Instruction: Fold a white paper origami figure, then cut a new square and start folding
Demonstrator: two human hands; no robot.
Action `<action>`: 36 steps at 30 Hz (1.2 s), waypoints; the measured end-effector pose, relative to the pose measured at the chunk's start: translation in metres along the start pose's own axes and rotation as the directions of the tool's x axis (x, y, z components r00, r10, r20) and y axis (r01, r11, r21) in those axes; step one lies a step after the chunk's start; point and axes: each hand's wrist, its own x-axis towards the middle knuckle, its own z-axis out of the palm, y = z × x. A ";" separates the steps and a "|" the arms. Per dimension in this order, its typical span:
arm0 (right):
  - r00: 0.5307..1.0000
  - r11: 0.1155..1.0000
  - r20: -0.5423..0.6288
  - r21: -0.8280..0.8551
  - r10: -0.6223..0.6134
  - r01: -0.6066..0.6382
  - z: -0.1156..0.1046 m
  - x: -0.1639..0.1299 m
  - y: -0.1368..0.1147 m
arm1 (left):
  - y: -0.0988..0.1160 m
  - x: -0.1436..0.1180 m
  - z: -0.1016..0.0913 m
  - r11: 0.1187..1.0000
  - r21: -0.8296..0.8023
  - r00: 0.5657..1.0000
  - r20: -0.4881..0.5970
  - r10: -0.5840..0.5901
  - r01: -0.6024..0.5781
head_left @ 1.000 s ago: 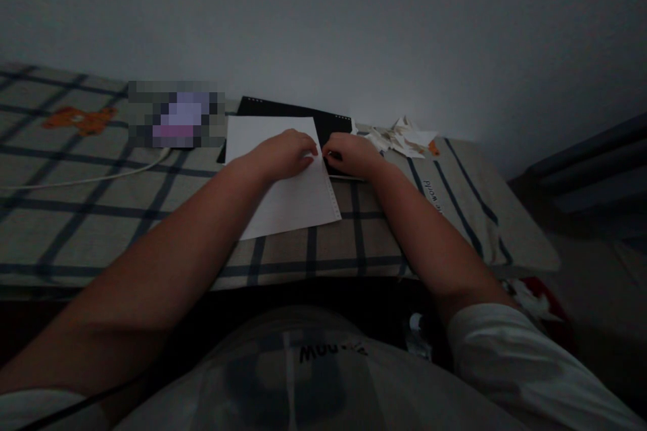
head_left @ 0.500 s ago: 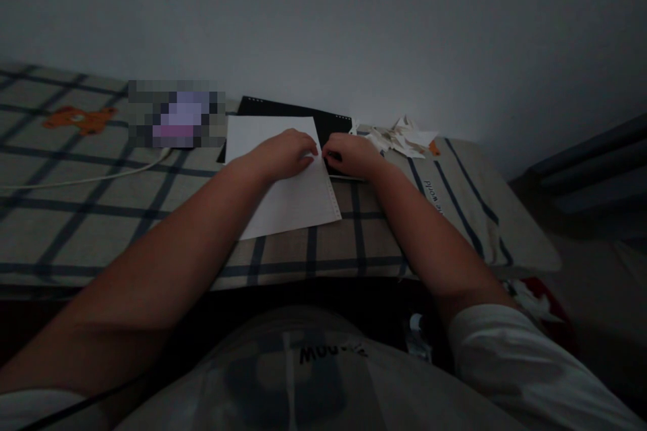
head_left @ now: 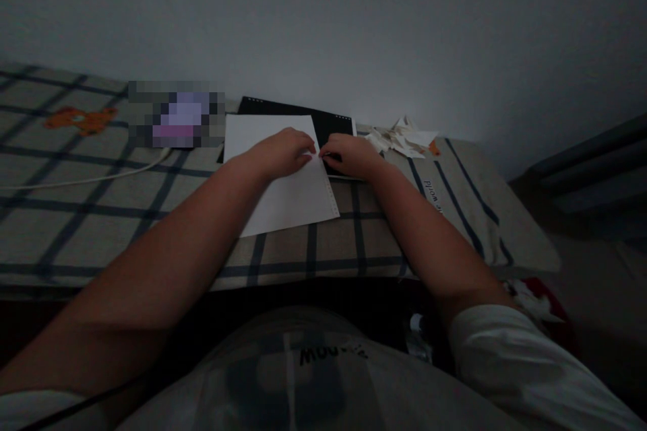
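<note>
A white sheet of paper (head_left: 288, 199) with a row of small holes down its right edge lies on the checked cloth, partly over a black punched cover (head_left: 328, 126). My left hand (head_left: 288, 151) rests on the sheet, its thumb and fingers closed at the right edge. Close beside it, my right hand (head_left: 351, 153) pinches that same edge with thumb and forefinger, above the black cover. The fingertips of both hands almost meet. Torn white paper scraps (head_left: 402, 138) lie in a heap just right of my right hand.
A pixelated purple object (head_left: 180, 118) with a white cable (head_left: 136, 172) lies to the left. Farther left is an orange cut-out (head_left: 81, 120). The grey wall (head_left: 323, 27) stands behind the cloth-covered table (head_left: 308, 256). Below its front edge is a clear bottle (head_left: 418, 337).
The sheet has shifted slightly to the left and away from me. My right hand's fingertips have moved a little left, onto the sheet's edge. My left hand has hardly moved.
</note>
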 end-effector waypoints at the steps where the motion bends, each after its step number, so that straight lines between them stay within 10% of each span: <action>1: 1.000 1.000 0.004 -0.005 0.003 -0.003 0.001 0.001 0.001 | -0.001 0.000 0.000 1.000 -0.005 1.000 -0.003 0.003 -0.003; 36: 1.000 0.999 -0.004 -0.019 0.026 -0.026 0.000 0.001 0.000 | -0.002 0.004 0.005 0.997 -0.045 0.997 -0.040 0.063 -0.065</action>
